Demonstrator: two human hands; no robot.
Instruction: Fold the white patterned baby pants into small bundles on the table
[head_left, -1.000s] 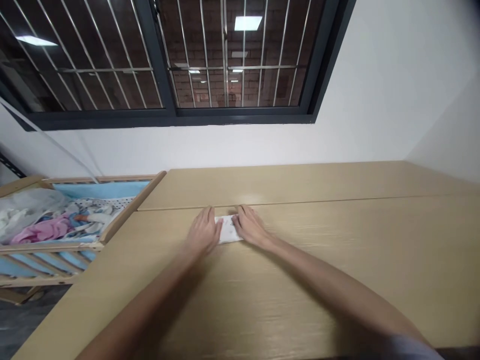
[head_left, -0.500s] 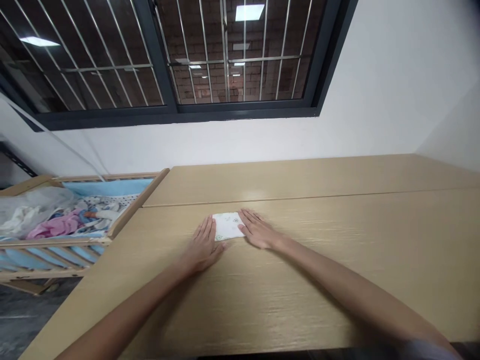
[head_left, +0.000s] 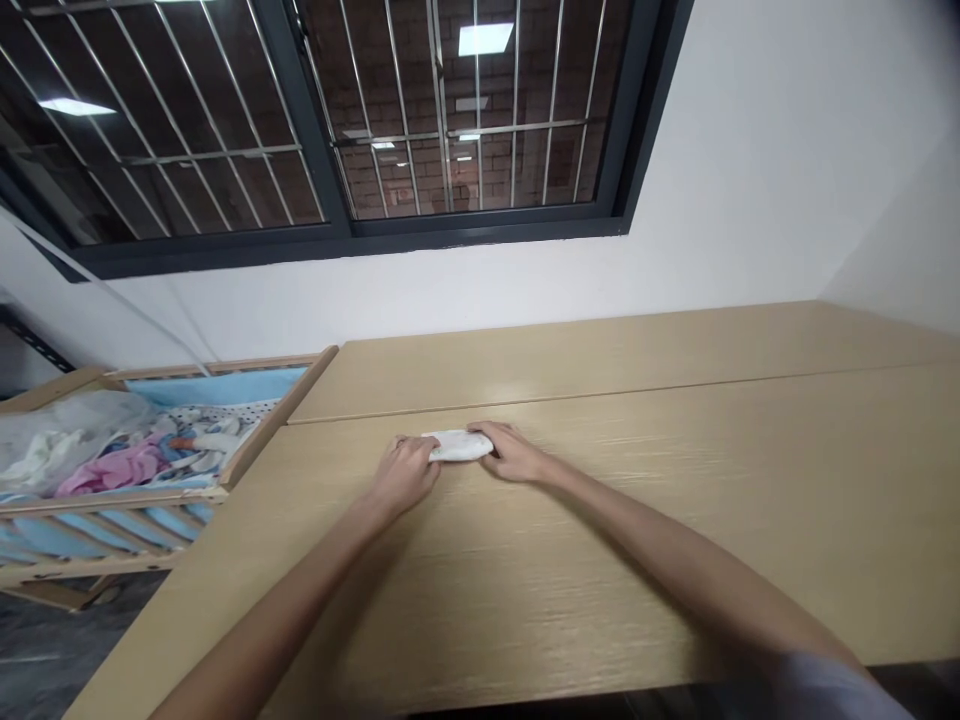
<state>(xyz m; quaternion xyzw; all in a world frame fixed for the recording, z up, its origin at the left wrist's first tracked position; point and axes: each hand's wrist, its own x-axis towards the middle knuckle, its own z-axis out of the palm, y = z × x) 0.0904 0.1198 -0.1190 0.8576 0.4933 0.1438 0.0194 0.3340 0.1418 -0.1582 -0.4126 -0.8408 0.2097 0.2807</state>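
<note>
A small white folded cloth (head_left: 457, 446) is stretched between my two hands at the far part of the wooden table (head_left: 600, 560). My left hand (head_left: 407, 470) grips the cloth's left end with curled fingers. At the right end, my right hand (head_left: 510, 452) pinches it between thumb and fingers. The cloth looks narrow and a little bulged, seen nearly edge-on. Whether it touches the tabletop or hangs just above it I cannot tell. My fingertips partly hide both ends.
On the left stands a wooden crib (head_left: 300, 400) with a light-blue lining. Inside are a pink cloth (head_left: 116, 468), other crumpled fabrics and a clear plastic bag (head_left: 75, 425). A seam crosses the table's far part. Behind rise a white wall (head_left: 720, 200) and a barred window (head_left: 465, 120).
Both hands have gone from lying flat beside the cloth to gripping its ends. The cloth's printed top has tilted, so it now appears narrower. The view has shifted slightly.
</note>
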